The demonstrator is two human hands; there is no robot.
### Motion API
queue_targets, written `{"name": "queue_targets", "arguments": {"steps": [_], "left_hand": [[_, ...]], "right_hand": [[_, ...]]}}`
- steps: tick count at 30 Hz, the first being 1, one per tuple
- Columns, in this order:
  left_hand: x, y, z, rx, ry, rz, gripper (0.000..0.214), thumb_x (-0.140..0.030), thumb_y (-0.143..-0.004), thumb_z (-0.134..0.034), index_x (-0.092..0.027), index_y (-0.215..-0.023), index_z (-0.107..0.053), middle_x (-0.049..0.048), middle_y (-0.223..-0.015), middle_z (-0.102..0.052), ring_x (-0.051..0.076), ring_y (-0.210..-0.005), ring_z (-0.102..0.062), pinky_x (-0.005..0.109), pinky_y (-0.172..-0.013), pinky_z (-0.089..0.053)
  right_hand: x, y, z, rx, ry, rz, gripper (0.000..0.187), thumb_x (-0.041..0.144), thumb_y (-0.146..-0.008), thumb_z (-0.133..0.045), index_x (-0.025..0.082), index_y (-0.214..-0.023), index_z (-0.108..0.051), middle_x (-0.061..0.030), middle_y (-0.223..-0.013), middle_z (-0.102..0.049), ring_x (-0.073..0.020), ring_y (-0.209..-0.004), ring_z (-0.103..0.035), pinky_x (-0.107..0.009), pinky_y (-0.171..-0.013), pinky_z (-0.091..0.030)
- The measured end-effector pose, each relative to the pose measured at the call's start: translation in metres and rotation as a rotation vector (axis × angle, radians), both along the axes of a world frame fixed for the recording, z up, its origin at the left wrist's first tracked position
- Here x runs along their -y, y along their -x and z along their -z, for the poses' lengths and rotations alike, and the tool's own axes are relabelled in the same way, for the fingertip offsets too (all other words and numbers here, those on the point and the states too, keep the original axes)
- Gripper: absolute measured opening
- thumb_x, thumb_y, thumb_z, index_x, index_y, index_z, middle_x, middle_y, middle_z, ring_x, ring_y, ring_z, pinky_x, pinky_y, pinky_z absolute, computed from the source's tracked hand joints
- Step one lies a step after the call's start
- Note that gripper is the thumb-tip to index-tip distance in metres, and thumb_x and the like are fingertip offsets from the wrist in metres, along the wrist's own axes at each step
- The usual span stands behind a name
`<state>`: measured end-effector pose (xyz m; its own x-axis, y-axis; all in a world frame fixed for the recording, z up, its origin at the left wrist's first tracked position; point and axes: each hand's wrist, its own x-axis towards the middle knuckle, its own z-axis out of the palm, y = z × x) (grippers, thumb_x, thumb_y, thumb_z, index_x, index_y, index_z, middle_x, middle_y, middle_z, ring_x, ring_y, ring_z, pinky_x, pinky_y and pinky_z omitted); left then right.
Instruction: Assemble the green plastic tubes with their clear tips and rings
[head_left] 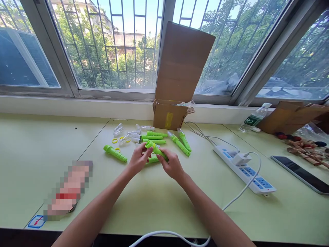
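Over the middle of the table I hold a bright green ridged plastic tube (156,150), its wide open end up to the left. My left hand (138,160) is closed around the wide end, near a yellow band. My right hand (171,165) pinches the narrow end. Just beneath, another green tube (153,160) is partly hidden by my hands. Several more lie behind, among them a green tube (155,137) without a clear cap. To the right, a capped green tube (179,144) lies beside another. A lone green tube (115,153) rests left of my hands.
Clear plastic caps (118,130) and yellow rings (114,140) lie behind my left hand. A cardboard box (160,118) stands at the window. On the right are a power strip (231,163) with cables, a water bottle (254,118) and a tablet (299,173). A pixelated object (70,190) lies left.
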<state>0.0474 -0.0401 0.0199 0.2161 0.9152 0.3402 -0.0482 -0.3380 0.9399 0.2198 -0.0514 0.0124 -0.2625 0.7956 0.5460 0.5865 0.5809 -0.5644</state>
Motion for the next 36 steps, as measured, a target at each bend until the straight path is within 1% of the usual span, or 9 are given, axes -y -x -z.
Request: {"name": "queue_targets", "arguments": {"steps": [4,8,11,15,18,22,26,32,36], "left_hand": [[0.001,-0.001,0.003,-0.078,-0.013,-0.041,0.033,-0.049,-0.085,-0.050,-0.016,-0.088,-0.052,-0.0015,-0.062,-0.052,0.009,-0.049,-0.049,0.020,-0.045,-0.040],[-0.001,0.005,0.009,-0.319,-0.214,-0.189,0.026,-0.042,-0.089,-0.044,-0.018,-0.085,-0.053,-0.0007,-0.063,-0.055,0.009,-0.051,-0.047,0.021,-0.052,-0.036],[-0.006,0.010,0.014,-0.462,-0.303,-0.294,0.022,-0.037,-0.091,-0.041,-0.020,-0.090,-0.055,-0.0019,-0.060,-0.054,0.010,-0.049,-0.046,0.022,-0.054,-0.032],[-0.017,0.018,0.017,-0.607,-0.335,-0.472,0.022,-0.037,-0.089,-0.042,-0.020,-0.089,-0.057,-0.0007,-0.061,-0.057,0.011,-0.050,-0.047,0.022,-0.055,-0.030],[-0.025,0.025,0.018,-0.721,-0.311,-0.557,0.021,-0.037,-0.088,-0.045,-0.021,-0.089,-0.058,0.0001,-0.062,-0.059,0.014,-0.053,-0.051,0.023,-0.055,-0.030],[-0.030,0.032,0.020,-0.862,-0.254,-0.571,0.023,-0.038,-0.088,-0.044,-0.021,-0.087,-0.059,0.0021,-0.067,-0.062,0.016,-0.058,-0.055,0.024,-0.054,-0.028],[-0.031,0.032,0.022,-0.992,-0.233,-0.552,0.029,-0.041,-0.090,-0.040,-0.021,-0.085,-0.059,0.0042,-0.073,-0.065,0.018,-0.063,-0.058,0.025,-0.054,-0.029],[-0.033,0.033,0.024,-0.956,-0.222,-0.547,0.025,-0.037,-0.090,-0.039,-0.021,-0.094,-0.058,0.0049,-0.082,-0.065,0.019,-0.069,-0.059,0.027,-0.058,-0.036],[-0.040,0.041,0.030,-0.933,-0.293,-0.547,0.024,-0.025,-0.089,-0.038,-0.020,-0.103,-0.057,0.0082,-0.102,-0.060,0.021,-0.089,-0.057,0.030,-0.070,-0.043]], "right_hand": [[0.002,-0.003,-0.007,0.079,0.047,-0.014,0.034,0.041,-0.092,-0.038,0.020,-0.104,-0.062,-0.0050,-0.084,-0.068,-0.0177,-0.072,-0.059,-0.026,-0.066,-0.042],[0.003,-0.006,-0.010,0.140,0.044,0.028,0.038,0.041,-0.094,-0.032,0.019,-0.093,-0.063,-0.0036,-0.071,-0.065,-0.0153,-0.061,-0.055,-0.024,-0.060,-0.038],[-0.002,-0.008,-0.006,0.167,0.023,0.099,0.038,0.042,-0.093,-0.033,0.018,-0.097,-0.063,-0.0045,-0.074,-0.066,-0.0163,-0.065,-0.057,-0.024,-0.062,-0.037],[-0.008,-0.011,0.003,0.246,0.013,0.202,0.037,0.043,-0.092,-0.036,0.019,-0.099,-0.064,-0.0054,-0.077,-0.068,-0.0182,-0.070,-0.060,-0.025,-0.062,-0.037],[-0.011,-0.013,0.007,0.307,0.010,0.260,0.036,0.043,-0.091,-0.039,0.020,-0.099,-0.065,-0.0057,-0.079,-0.069,-0.0194,-0.072,-0.061,-0.026,-0.063,-0.038],[-0.014,-0.014,0.010,0.346,0.018,0.310,0.035,0.042,-0.090,-0.040,0.021,-0.099,-0.066,-0.0061,-0.083,-0.070,-0.0204,-0.075,-0.063,-0.027,-0.062,-0.039],[-0.018,-0.016,0.015,0.340,0.028,0.378,0.036,0.042,-0.090,-0.041,0.021,-0.105,-0.065,-0.0072,-0.085,-0.071,-0.0216,-0.082,-0.064,-0.027,-0.066,-0.043],[-0.023,-0.020,0.021,0.320,0.061,0.477,0.036,0.043,-0.089,-0.042,0.020,-0.105,-0.066,-0.0079,-0.084,-0.071,-0.0226,-0.083,-0.065,-0.028,-0.066,-0.044],[-0.025,-0.021,0.021,0.295,0.058,0.491,0.037,0.043,-0.089,-0.043,0.019,-0.104,-0.066,-0.0084,-0.084,-0.071,-0.0227,-0.082,-0.065,-0.029,-0.067,-0.045]]}}
